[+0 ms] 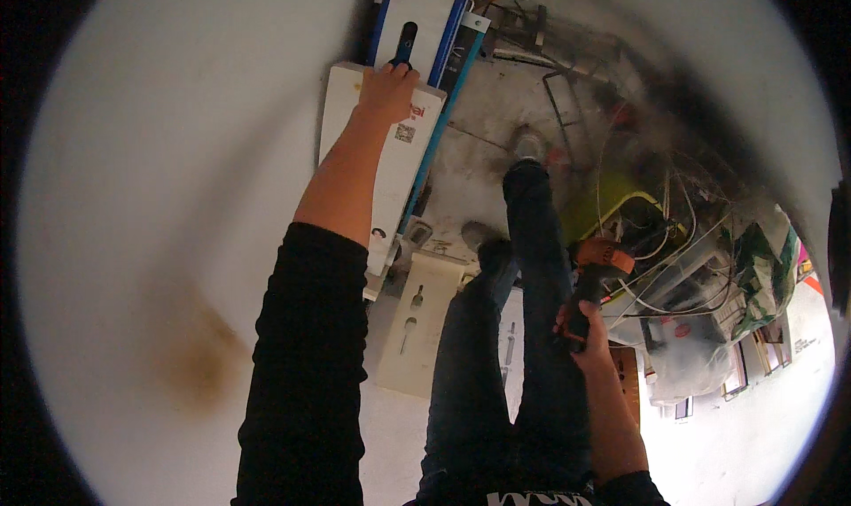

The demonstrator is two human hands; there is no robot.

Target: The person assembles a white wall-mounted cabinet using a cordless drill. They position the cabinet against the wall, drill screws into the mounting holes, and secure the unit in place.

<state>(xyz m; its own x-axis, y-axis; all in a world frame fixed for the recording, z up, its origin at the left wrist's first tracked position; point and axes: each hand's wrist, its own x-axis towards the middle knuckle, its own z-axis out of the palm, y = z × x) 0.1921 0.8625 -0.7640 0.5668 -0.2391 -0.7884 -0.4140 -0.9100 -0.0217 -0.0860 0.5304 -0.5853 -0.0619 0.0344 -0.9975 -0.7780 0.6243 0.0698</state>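
Note:
My left hand (387, 94) reaches forward with its fingers curled over the far edge of a long white box (355, 138), which carries red print and a small square code. Just beyond the fingertips is a dark elongated shape (406, 45) on a white board with blue edges (428, 10); whether the fingers touch it I cannot tell. Low at my right side, my right hand (592, 333) is wrapped round the grip of an orange and black cordless drill (603, 262). The tip of the drill is hard to make out.
A pale wall (160, 196) fills the left. A cream panel (412, 329) with dark handle-like shapes lies beside my legs (496, 329). On the right are tangled cables (683, 231), a yellow-green container (612, 200) and plastic bags (691, 360). Metal frames (563, 107) stand farther off.

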